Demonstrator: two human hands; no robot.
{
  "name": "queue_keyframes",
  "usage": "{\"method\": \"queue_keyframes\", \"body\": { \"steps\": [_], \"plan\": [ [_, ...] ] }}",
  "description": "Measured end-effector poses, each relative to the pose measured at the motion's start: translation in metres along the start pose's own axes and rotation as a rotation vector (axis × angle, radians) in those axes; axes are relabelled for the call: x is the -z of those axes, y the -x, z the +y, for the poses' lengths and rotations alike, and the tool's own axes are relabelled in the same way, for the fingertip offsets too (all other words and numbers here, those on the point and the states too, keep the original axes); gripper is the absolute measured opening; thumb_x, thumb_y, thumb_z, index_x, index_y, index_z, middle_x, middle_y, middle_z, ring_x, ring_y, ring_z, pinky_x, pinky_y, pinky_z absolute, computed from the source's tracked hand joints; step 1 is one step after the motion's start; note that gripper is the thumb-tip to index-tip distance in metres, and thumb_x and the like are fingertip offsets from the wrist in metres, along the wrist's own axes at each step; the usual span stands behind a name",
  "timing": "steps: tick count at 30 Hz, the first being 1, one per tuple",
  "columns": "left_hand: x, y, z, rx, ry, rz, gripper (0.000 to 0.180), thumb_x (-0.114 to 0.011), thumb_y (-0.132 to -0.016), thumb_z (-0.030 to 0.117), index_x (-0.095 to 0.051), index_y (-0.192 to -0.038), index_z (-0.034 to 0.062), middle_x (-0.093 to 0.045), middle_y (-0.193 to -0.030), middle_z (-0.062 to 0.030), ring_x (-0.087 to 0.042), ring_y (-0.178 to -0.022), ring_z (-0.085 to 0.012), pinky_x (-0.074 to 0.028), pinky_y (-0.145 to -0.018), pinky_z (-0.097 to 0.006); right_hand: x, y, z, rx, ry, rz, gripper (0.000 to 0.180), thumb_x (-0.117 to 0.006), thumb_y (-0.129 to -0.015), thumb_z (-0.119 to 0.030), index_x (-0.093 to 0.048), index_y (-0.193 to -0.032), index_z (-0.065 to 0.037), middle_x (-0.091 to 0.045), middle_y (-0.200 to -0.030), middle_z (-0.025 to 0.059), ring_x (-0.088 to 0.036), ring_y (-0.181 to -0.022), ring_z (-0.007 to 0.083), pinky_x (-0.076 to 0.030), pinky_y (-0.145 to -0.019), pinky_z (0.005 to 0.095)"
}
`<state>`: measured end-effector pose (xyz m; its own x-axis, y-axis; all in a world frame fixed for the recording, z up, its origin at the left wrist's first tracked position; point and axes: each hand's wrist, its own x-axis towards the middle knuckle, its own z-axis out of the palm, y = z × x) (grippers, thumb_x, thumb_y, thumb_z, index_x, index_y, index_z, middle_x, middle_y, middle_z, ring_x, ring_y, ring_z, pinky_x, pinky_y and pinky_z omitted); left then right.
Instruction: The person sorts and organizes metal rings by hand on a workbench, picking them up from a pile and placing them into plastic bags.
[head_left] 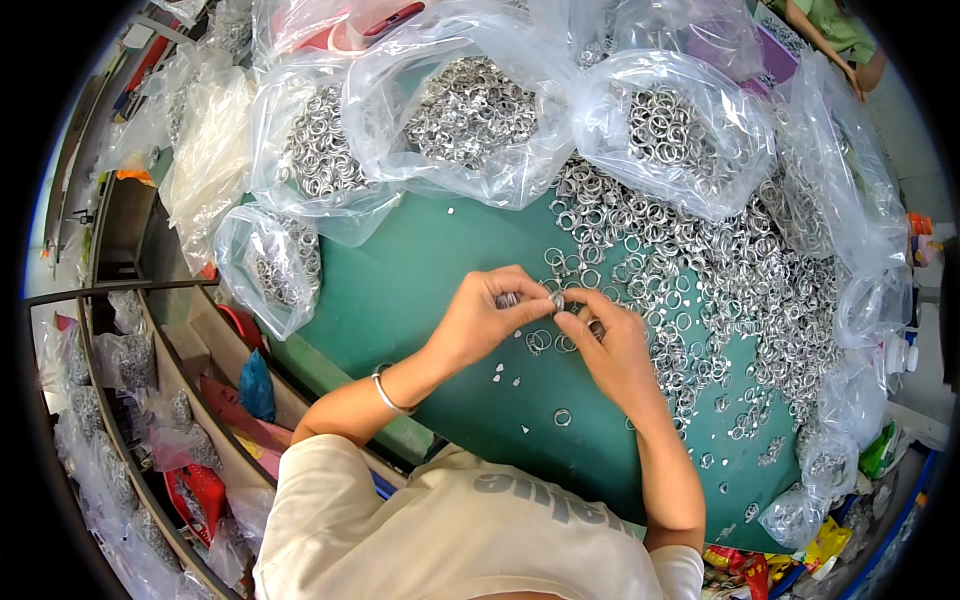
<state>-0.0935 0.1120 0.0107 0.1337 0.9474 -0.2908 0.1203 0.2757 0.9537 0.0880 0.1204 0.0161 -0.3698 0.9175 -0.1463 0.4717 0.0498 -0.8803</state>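
Note:
Over the green table top [470,400] my two hands meet at the fingertips. My left hand [490,305] pinches a small silver ring [558,301] and has more rings [507,299] gathered in its curled fingers. Thumb and forefinger of my right hand [610,345] close on the same ring from the other side. Something silver, apparently another ring [597,328], shows within the right hand's curl. A large pile of silver rings [730,270] spreads to the right. One single ring [562,417] lies apart in front, and small white bits are scattered about.
Along the far edge stand clear plastic bags of metal pieces, including a middle bag [470,120] and a right bag [665,130]. A smaller bag [275,260] sits at left. Shelving [190,400] with bagged parts flanks me. Another person's arm [825,45] shows far right.

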Motion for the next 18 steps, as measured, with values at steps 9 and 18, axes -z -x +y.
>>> {"method": "queue_keyframes", "body": {
  "steps": [9,18],
  "plan": [
    [-0.012,0.017,-0.003,-0.041,0.153,0.073,0.011,-0.066,-0.082,0.003,-0.068,-0.092,0.0002,-0.056,-0.077,-0.0022,-0.046,-0.063,-0.0085,-0.037,-0.054,-0.024,-0.002,0.022,0.022,-0.322,-0.620,0.051,0.009,-0.057,-0.090,-0.010,-0.059,-0.090,0.000,-0.057,-0.069,-0.0017,-0.044,-0.056,0.0037,-0.035,-0.049,0.0204],
    [0.014,0.017,-0.006,-0.291,-0.655,0.307,0.022,-0.070,-0.076,0.005,-0.062,-0.097,0.0027,-0.049,-0.074,-0.0086,-0.050,-0.060,-0.0203,-0.043,-0.056,-0.030,-0.002,0.024,0.019,0.036,0.115,0.248,0.016,-0.066,-0.080,-0.006,-0.063,-0.095,-0.004,-0.058,-0.066,0.0072,-0.049,-0.048,0.0166,-0.039,-0.046,0.0287]
  ]
}}
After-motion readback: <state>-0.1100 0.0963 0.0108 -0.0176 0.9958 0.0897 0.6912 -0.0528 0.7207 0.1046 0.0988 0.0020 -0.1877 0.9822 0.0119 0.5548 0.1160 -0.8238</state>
